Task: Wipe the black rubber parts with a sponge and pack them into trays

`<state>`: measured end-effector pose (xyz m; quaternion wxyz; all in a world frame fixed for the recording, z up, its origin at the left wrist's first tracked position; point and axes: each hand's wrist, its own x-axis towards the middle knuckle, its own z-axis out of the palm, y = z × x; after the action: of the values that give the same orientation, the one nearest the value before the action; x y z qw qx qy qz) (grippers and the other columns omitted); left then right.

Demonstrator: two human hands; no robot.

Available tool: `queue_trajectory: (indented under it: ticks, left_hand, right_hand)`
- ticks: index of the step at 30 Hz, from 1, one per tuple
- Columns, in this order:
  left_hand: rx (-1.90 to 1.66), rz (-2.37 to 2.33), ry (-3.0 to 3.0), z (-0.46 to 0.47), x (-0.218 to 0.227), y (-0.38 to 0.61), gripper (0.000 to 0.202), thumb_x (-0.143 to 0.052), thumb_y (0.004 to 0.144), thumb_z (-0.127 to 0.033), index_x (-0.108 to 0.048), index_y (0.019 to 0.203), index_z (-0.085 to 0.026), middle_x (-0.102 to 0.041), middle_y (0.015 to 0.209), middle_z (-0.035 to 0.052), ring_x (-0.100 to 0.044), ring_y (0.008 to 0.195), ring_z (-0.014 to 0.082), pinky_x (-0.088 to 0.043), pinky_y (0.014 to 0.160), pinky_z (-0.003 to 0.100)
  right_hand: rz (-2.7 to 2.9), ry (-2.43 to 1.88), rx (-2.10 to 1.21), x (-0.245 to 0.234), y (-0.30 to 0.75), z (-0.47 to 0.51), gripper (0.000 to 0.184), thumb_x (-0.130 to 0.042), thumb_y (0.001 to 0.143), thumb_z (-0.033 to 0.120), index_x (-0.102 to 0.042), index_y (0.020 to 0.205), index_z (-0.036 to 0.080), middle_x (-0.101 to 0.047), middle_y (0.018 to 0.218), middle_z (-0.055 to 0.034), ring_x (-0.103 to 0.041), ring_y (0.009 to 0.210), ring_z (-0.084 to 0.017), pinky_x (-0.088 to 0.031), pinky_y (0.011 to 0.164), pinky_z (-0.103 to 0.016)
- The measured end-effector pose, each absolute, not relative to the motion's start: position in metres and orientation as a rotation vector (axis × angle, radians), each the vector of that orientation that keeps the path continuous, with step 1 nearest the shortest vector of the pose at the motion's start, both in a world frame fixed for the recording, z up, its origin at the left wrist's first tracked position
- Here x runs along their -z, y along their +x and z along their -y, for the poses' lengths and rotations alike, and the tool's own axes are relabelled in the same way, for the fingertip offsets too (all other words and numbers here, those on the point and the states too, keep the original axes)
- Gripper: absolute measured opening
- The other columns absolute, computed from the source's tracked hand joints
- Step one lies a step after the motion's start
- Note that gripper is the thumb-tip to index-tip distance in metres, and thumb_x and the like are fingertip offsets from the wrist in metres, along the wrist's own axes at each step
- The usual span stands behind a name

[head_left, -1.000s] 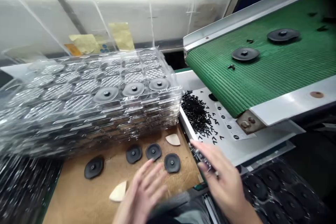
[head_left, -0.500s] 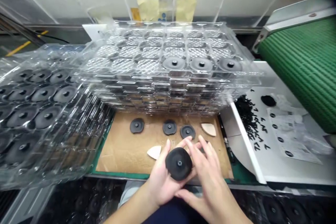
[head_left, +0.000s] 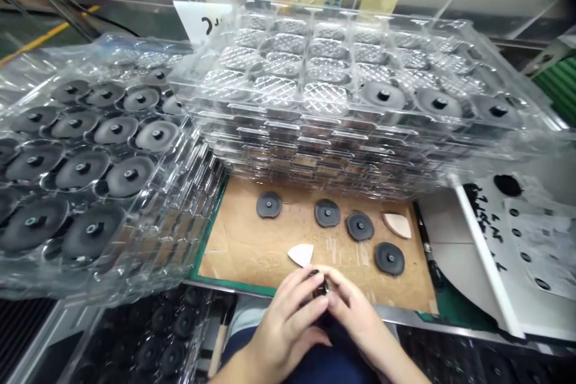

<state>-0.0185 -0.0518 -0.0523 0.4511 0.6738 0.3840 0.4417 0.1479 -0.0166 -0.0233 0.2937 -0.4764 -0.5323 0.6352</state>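
My left hand and my right hand meet low in the head view, just over the near edge of a brown cardboard sheet. Between their curled fingers is a black rounded disc with a small hub, mostly hidden by the fingers. Several similar black discs lie on the cardboard beyond, the closest to my right hand being a disc at the right. A white pointed wedge lies just past my left fingertips. Farther right is a beige wedge.
Clear plastic trays are stacked behind the cardboard, three discs in the top one's front row. At the left stands another tray stack, filled with discs. A white bin with small black pieces borders the right; a green conveyor shows beyond.
The black disc was face-up on my open left palm; now both hands close around it, nearer my body. The camera view has shifted left and closer.
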Motion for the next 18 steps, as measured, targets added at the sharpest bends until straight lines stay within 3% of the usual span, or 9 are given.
queue_trajectory:
  ticks: [2,4,7,10,13,15,18]
  left_hand:
    - [-1.13,-0.936,1.698,0.047,0.052,-0.024,0.076,-0.056,0.078,0.0,-0.036,0.135,-0.046,-0.052,0.138,0.0032,-0.046,0.129,0.0248,-0.037,0.105,0.049]
    - [-1.17,-0.971,1.605,0.043,0.05,-0.026,0.073,-0.057,0.077,0.001,-0.041,0.133,-0.044,-0.054,0.137,0.0037,-0.05,0.125,0.0243,-0.04,0.103,0.048]
    - [-1.144,-1.079,1.18,0.039,0.046,-0.028,0.064,-0.071,0.07,-0.008,-0.054,0.124,-0.037,-0.057,0.133,0.0061,-0.051,0.124,0.0265,-0.037,0.106,0.045]
    - [-1.13,-1.008,0.531,0.033,0.04,-0.033,0.069,-0.081,0.061,-0.026,-0.053,0.124,-0.032,-0.06,0.129,0.0083,-0.051,0.123,0.029,-0.036,0.107,0.045]
    - [-1.137,-0.8,0.117,0.025,0.034,-0.042,0.075,-0.08,0.061,-0.036,-0.048,0.128,-0.032,-0.06,0.129,0.0085,-0.05,0.123,0.0311,-0.036,0.106,0.048]
    - [-1.136,-0.737,-0.001,0.022,0.032,-0.048,0.07,-0.08,0.063,-0.033,-0.051,0.126,-0.031,-0.059,0.129,0.0081,-0.052,0.122,0.0308,-0.036,0.106,0.048]
    - [-1.149,-0.711,-0.057,0.021,0.031,-0.054,0.06,-0.078,0.065,-0.031,-0.056,0.121,-0.028,-0.061,0.128,0.0078,-0.055,0.119,0.0288,-0.035,0.107,0.044]
  right_hand:
    - [1.473,-1.287,-1.674,0.021,0.137,0.014,0.061,-0.035,0.084,0.07,-0.058,0.113,0.02,-0.069,0.095,-0.0097,-0.067,0.094,-0.023,-0.055,0.08,-0.033]
    - [1.534,-1.312,-1.656,0.017,0.13,0.011,0.063,-0.032,0.084,0.07,-0.058,0.111,0.02,-0.069,0.089,-0.0079,-0.068,0.086,-0.021,-0.055,0.076,-0.032]
    - [1.654,-1.366,-1.606,0.012,0.127,0.004,0.062,-0.031,0.085,0.069,-0.06,0.11,0.021,-0.068,0.082,-0.0046,-0.068,0.073,-0.018,-0.055,0.069,-0.029]
    - [1.754,-1.511,-1.448,0.018,0.133,-0.006,0.053,-0.028,0.093,0.058,-0.064,0.107,0.021,-0.066,0.08,-0.0048,-0.065,0.071,-0.018,-0.054,0.07,-0.03]
    - [1.793,-1.716,-1.167,0.042,0.138,-0.01,0.043,-0.038,0.092,0.047,-0.062,0.112,0.018,-0.061,0.092,-0.0106,-0.063,0.077,-0.022,-0.052,0.073,-0.038]
    - [1.832,-1.762,-1.025,0.062,0.136,-0.006,0.039,-0.046,0.089,0.043,-0.061,0.114,0.017,-0.056,0.104,-0.015,-0.062,0.08,-0.024,-0.051,0.073,-0.042]
    - [1.924,-1.667,-0.921,0.085,0.129,0.007,0.033,-0.044,0.09,0.036,-0.062,0.109,0.016,-0.055,0.113,-0.0176,-0.061,0.09,-0.026,-0.051,0.077,-0.041]
